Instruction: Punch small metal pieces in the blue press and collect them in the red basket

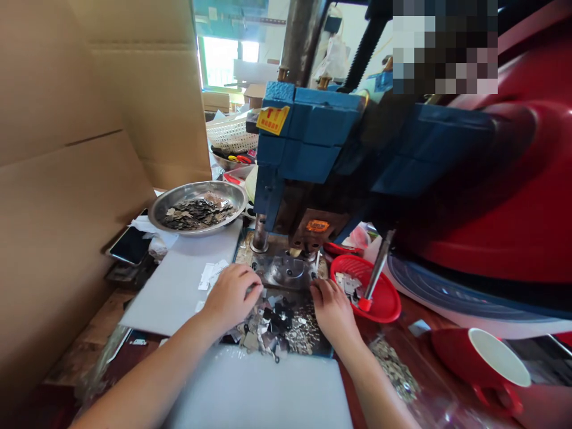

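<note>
My left hand (230, 296) rests knuckles-up at the left front of the metal die plate (286, 271) of a blue press machine (308, 149). Its fingers are curled and pinched over small metal pieces. My right hand (331, 307) lies just right of the plate's front edge with its fingers bent down onto the pile of small metal and black parts (279, 328). What either hand grips is hidden under the fingers. The press head with an orange label (317, 226) hangs above the plate.
A steel bowl of dark metal pieces (199, 205) stands back left on a white board (179, 280). A red dish (379, 292) holds parts and a red-tipped rod. A red cup (487, 363) sits front right. Cardboard (67, 149) walls the left; a phone (129, 244) lies by it.
</note>
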Tool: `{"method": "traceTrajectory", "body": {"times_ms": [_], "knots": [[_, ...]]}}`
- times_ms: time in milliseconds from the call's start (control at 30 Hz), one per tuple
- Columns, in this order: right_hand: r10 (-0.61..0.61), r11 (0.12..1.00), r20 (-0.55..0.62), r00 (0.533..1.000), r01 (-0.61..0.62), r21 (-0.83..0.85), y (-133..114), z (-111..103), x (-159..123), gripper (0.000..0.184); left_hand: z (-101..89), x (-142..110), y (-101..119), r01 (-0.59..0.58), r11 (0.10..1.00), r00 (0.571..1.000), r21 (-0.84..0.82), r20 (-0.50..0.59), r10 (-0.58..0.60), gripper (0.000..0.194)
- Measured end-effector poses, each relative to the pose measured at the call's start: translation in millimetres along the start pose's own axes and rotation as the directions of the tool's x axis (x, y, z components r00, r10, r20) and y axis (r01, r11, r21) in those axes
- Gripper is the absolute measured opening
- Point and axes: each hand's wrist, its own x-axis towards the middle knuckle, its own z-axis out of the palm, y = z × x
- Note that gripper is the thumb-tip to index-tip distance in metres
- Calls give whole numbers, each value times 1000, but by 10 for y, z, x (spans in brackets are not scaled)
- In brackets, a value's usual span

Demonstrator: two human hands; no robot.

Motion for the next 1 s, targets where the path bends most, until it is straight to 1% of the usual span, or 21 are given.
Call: {"method": "traceTrajectory", "body": {"times_ms": [100, 233, 267, 300, 367, 433, 467, 567, 633, 700, 767, 800, 867, 933, 1000], "knots": [[27, 999, -9, 1000, -26, 20, 56, 29, 66, 26, 72, -28, 75, -52, 998, 997, -23, 57, 53, 16], [80, 984, -78, 994, -67, 164, 55, -22, 53, 28, 94, -26, 26, -50, 998, 998, -29, 48, 51, 16], [88, 978, -73, 993, -73, 194, 43, -46, 27, 28, 93, -22, 11, -44, 999, 998, -29, 41, 45, 16], [76, 974, -43, 996, -65, 215, 25, -72, -5, 27, 93, -18, 2, -40, 999, 999, -31, 35, 41, 17], [-5, 973, 73, 997, -12, 232, -23, -121, -80, 24, 108, -17, 11, -43, 998, 998, -37, 36, 44, 18], [-84, 972, 191, 978, 38, 233, -82, -155, -150, 21, 134, -21, 49, -60, 997, 996, -44, 59, 62, 17], [-100, 974, 232, 968, 47, 222, -112, -165, -179, 19, 146, -21, 70, -72, 996, 994, -48, 74, 75, 16], [-81, 989, 285, 955, 41, 145, -194, -167, -237, 18, 136, -8, 88, -89, 995, 991, -53, 95, 94, 16], [-77, 996, 291, 954, 59, 71, -233, -151, -257, 19, 79, 14, 25, -50, 998, 997, -30, 55, 51, 18], [-86, 996, 276, 957, 80, 34, -257, -132, -261, 21, -4, 36, -97, 51, 999, 999, 16, -18, -50, 20], [-85, 995, 230, 969, 72, 68, -270, -117, -231, 23, -85, 49, -237, 164, 985, 984, 61, -73, -160, 20], [-79, 993, 194, 978, 59, 107, -274, -115, -197, 23, -117, 52, -298, 203, 976, 977, 75, -80, -197, 20], [-56, 983, 97, 994, 37, 182, -285, -118, -84, 23, -158, 52, -379, 224, 971, 974, 80, -52, -221, 18], [-51, 974, -7, 999, 51, 222, -302, -122, 76, 22, -172, 48, -398, 198, 978, 980, 64, -3, -198, 17], [-67, 971, -63, 996, 80, 226, -321, -112, 249, 21, -165, 40, -369, 165, 985, 985, 44, 49, -167, 16]]}}
